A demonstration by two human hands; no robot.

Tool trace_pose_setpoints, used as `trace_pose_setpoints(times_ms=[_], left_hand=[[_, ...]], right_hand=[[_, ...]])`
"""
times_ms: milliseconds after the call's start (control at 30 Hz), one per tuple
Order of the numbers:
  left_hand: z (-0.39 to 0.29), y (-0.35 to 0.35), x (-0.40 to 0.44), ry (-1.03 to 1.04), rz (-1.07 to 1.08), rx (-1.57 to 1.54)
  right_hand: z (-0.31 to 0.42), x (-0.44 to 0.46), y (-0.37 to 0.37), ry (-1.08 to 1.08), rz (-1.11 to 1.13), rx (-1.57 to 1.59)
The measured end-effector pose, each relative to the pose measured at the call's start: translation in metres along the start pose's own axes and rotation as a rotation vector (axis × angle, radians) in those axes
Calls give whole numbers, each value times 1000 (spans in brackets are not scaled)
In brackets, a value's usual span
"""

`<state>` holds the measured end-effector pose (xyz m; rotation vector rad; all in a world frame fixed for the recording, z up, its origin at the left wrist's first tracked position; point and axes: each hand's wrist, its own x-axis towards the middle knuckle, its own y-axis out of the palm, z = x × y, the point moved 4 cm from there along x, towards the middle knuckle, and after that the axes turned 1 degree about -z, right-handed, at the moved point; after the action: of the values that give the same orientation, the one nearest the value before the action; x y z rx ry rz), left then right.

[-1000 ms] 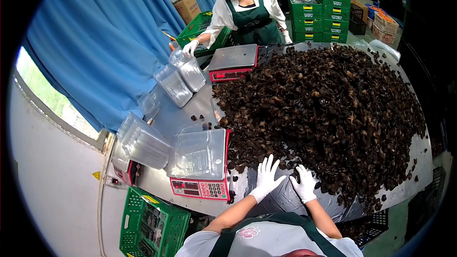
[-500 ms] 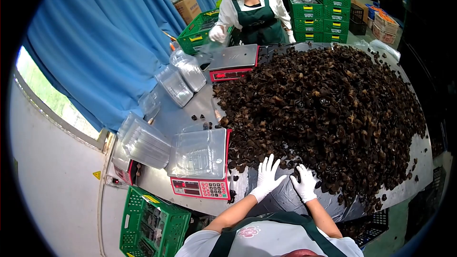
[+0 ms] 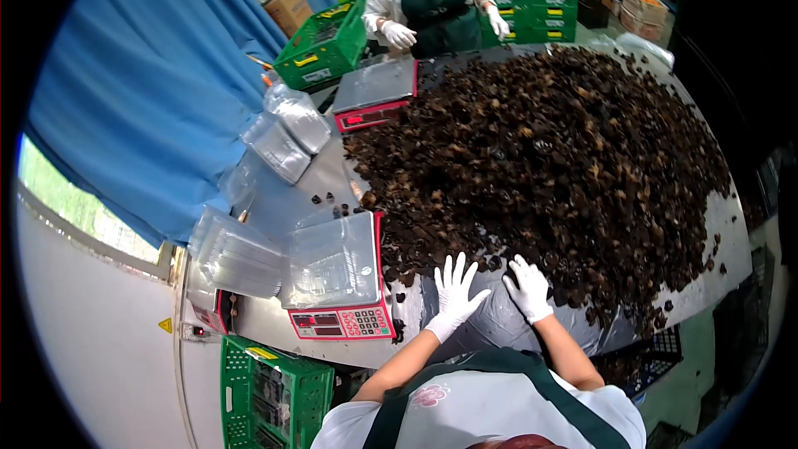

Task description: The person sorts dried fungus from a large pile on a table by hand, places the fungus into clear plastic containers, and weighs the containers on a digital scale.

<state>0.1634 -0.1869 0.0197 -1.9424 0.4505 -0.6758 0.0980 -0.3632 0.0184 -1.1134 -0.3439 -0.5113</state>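
A large heap of dark, wood-ear-like mushrooms (image 3: 540, 158) covers much of the metal table. My left hand (image 3: 454, 295), in a white glove, has its fingers spread at the heap's near edge. Beside it, my right hand (image 3: 528, 287), also gloved, has its fingers apart at the same edge, with mushrooms just beyond the fingertips. I see nothing held in either hand. Grey plastic sheeting (image 3: 490, 328) lies beneath and between my wrists. Left of my hands stands a red scale (image 3: 345, 324) with a clear plastic tray (image 3: 332, 270) on its platform.
Stacked clear trays (image 3: 241, 258) lean left of the scale, with more trays (image 3: 278, 145) farther back. Across the table, a co-worker in a green apron (image 3: 432, 17) stands behind a second scale (image 3: 374, 87). Green crates (image 3: 274, 395) stand at lower left and behind.
The view has shifted, so the table sits farther left and higher. My right hand's fingers have spread apart. The co-worker's hands have come into different positions, both in front of the apron's sides.
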Motion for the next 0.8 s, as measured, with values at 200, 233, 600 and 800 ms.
trace_pose_setpoints(times_ms=[200,233,600,800], left_hand=[[-10,3,-8,285,117,83],[-4,7,-5,294,98,80],[44,-33,125,32,-273,81],[0,-71,220,36,-224,-197]], right_hand=[[-6,20,-22,-25,-75,16],[-5,20,-24,-23,-70,13],[-35,117,-124,77,-402,17],[-92,188,-129,368,-362,-266]])
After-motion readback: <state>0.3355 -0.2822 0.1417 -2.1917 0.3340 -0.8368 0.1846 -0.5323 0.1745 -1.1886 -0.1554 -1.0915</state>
